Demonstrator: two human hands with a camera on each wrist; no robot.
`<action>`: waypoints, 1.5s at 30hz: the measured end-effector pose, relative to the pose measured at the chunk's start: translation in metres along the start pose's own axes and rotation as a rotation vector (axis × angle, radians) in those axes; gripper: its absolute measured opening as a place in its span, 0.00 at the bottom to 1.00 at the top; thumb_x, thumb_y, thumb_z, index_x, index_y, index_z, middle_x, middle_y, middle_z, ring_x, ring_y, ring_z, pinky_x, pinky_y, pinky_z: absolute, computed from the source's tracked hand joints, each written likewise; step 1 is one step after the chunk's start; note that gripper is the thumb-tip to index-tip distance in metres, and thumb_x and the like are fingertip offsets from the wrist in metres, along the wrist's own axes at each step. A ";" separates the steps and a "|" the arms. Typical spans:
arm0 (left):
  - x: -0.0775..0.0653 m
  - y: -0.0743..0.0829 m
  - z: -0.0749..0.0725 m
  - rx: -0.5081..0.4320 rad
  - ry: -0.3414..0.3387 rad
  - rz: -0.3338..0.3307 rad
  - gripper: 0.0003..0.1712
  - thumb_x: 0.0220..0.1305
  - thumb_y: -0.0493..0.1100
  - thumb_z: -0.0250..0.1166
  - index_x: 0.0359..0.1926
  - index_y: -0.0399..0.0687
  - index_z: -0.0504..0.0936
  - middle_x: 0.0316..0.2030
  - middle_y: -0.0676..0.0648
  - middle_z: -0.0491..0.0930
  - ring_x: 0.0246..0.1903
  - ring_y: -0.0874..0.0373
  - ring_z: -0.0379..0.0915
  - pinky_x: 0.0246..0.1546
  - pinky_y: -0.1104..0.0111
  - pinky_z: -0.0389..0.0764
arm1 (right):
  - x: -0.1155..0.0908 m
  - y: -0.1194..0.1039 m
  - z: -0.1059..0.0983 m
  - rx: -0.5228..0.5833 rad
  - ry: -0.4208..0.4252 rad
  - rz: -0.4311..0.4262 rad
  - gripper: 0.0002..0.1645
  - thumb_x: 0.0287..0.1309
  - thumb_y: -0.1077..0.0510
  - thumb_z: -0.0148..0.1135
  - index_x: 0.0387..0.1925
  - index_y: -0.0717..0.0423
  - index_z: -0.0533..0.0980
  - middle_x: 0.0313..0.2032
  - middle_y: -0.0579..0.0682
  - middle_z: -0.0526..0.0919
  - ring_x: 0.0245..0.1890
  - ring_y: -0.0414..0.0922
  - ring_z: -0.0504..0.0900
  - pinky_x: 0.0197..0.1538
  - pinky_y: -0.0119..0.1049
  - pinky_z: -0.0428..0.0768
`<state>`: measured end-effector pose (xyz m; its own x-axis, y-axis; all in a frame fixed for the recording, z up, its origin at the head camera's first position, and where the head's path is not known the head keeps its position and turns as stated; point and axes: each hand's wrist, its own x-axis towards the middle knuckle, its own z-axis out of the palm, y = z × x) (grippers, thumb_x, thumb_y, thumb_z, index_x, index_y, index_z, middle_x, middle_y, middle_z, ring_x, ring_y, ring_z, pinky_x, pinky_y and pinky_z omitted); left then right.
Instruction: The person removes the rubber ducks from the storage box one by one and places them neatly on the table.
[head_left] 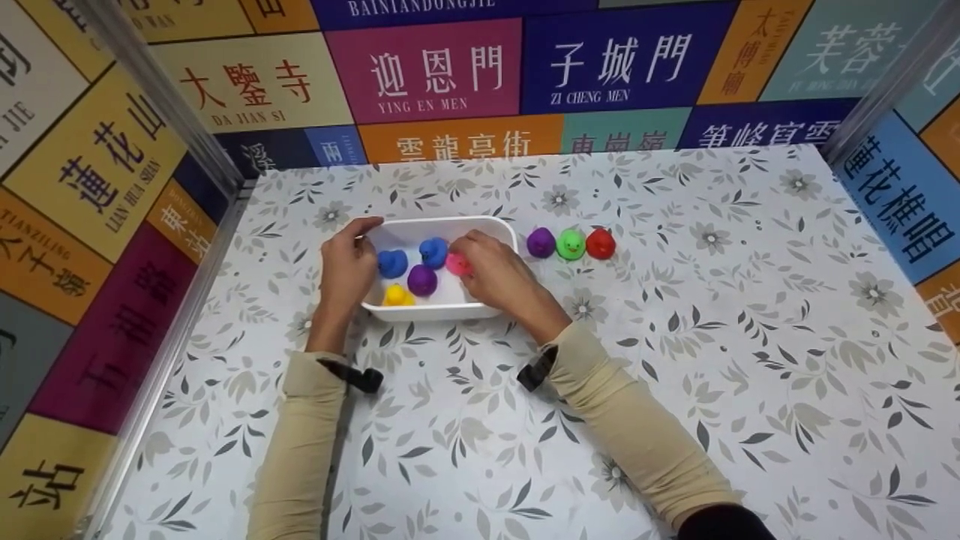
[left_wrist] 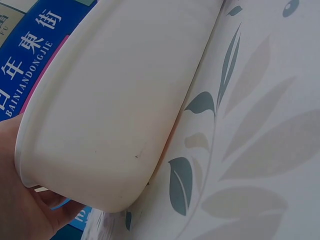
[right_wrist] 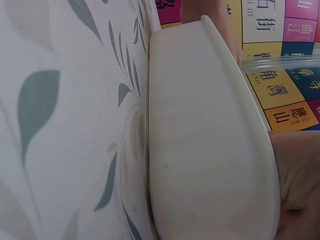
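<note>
A white plastic tub stands on the table, and my left hand grips its left end at the rim. In the left wrist view the fingers curl beneath the tub's lip. Inside the right part of the tub, my right hand pinches a pink rubber duck, partly hidden by the fingers. Also in the tub are a blue duck at the left, another blue duck, a purple duck and a yellow duck. The right wrist view shows mostly the tub's outer wall.
Right of the tub, a purple duck, a green duck and a red duck form a row. The table has a leaf-patterned cover. Panels with lettering rise behind it and on both sides.
</note>
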<state>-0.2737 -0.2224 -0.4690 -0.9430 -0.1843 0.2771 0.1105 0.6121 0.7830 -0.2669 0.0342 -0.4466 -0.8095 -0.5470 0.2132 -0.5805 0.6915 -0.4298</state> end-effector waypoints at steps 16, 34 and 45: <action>0.000 0.000 0.000 -0.003 0.003 0.014 0.24 0.75 0.31 0.52 0.62 0.45 0.87 0.61 0.43 0.88 0.59 0.50 0.84 0.67 0.56 0.80 | -0.001 0.003 0.000 0.063 0.036 -0.003 0.23 0.57 0.72 0.65 0.55 0.61 0.86 0.48 0.58 0.87 0.47 0.52 0.83 0.54 0.44 0.84; -0.001 0.000 -0.001 -0.001 0.007 0.007 0.24 0.75 0.31 0.52 0.62 0.46 0.88 0.59 0.44 0.89 0.53 0.50 0.85 0.60 0.57 0.81 | -0.008 0.015 0.005 0.260 0.246 -0.137 0.20 0.68 0.62 0.72 0.59 0.60 0.84 0.53 0.56 0.86 0.49 0.54 0.86 0.49 0.40 0.88; 0.000 0.001 -0.001 -0.003 -0.005 0.006 0.25 0.74 0.31 0.52 0.62 0.45 0.87 0.60 0.43 0.89 0.52 0.49 0.84 0.61 0.58 0.81 | -0.017 0.023 0.003 0.428 0.324 -0.156 0.22 0.69 0.60 0.73 0.62 0.57 0.84 0.56 0.51 0.86 0.56 0.45 0.84 0.55 0.40 0.88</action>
<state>-0.2736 -0.2231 -0.4677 -0.9438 -0.1772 0.2789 0.1167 0.6108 0.7831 -0.2666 0.0582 -0.4624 -0.7417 -0.4081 0.5323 -0.6627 0.3235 -0.6754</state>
